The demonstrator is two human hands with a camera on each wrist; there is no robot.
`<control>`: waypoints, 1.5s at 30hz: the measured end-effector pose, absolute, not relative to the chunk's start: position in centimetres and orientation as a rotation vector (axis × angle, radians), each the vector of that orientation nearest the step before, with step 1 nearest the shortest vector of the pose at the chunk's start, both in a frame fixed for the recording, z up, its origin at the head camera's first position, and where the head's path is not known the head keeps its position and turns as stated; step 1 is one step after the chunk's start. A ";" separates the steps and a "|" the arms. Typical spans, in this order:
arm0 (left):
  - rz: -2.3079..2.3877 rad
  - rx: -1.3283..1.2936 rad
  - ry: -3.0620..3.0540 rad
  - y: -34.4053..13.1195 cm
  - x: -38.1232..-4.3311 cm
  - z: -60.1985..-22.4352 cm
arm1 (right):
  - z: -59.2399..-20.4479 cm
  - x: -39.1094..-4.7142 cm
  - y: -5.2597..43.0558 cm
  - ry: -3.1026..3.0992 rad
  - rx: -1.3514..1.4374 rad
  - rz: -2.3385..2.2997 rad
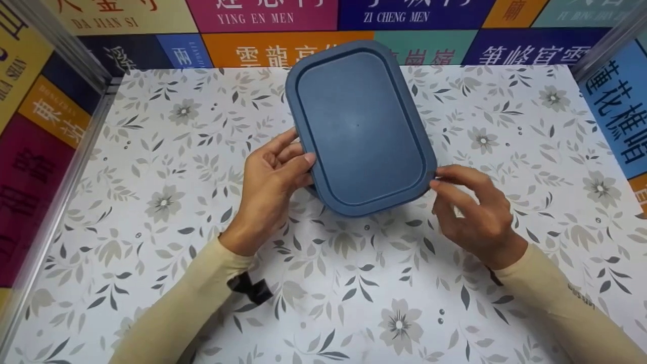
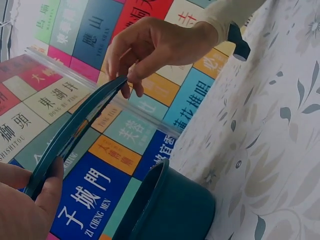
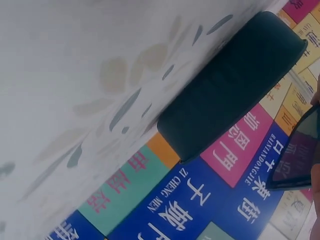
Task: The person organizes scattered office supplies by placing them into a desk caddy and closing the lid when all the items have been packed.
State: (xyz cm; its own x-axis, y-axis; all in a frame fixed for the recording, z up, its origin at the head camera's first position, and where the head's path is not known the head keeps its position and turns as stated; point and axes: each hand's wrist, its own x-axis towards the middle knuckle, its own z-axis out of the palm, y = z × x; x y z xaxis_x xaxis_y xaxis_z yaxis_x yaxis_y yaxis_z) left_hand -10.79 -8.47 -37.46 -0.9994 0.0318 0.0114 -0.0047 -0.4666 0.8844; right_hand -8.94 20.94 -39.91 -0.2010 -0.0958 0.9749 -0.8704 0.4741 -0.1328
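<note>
A blue rectangular lid (image 1: 359,124) with rounded corners and a raised rim is held tilted above the table. My left hand (image 1: 275,179) grips its left edge, thumb on top and fingers beneath. At the lower right corner, my right hand (image 1: 477,215) pinches the rim between thumb and fingertips. Seen nearly edge-on in the left wrist view, the lid (image 2: 75,127) spans both hands. Below it, apart from it, a deep dark blue-green container (image 2: 187,205) stands on the table; the right wrist view shows the container's side wall (image 3: 235,85). From the head, the lid hides most of it.
A white cloth with grey flowers and leaves covers the table (image 1: 167,253). Colourful panels (image 1: 283,15) printed with characters stand behind it and along both sides. A black strap (image 1: 250,288) hangs at the left wrist.
</note>
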 end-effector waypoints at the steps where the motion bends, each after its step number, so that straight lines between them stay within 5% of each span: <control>1: 2.668 0.046 1.621 -8.5 -10.8 -37.5 | -39.7 -9.0 20.9 -1.641 0.808 0.910; 21: 2.573 0.174 1.625 -8.6 -10.3 -38.7 | -39.5 -11.0 23.8 -2.156 0.473 2.013; 45: 2.432 0.100 1.966 -9.1 -11.5 -39.7 | -40.2 -11.1 22.9 -2.216 0.504 1.960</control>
State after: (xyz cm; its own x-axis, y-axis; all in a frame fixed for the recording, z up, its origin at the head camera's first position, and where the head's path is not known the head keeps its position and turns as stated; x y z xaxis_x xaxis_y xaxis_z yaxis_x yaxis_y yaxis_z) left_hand -11.46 -9.07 -39.72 -0.9979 0.0500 0.0414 0.0300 -0.2102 0.9772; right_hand -11.08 22.87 -40.17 -0.9339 -0.1551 0.3220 -0.3386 0.0950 -0.9361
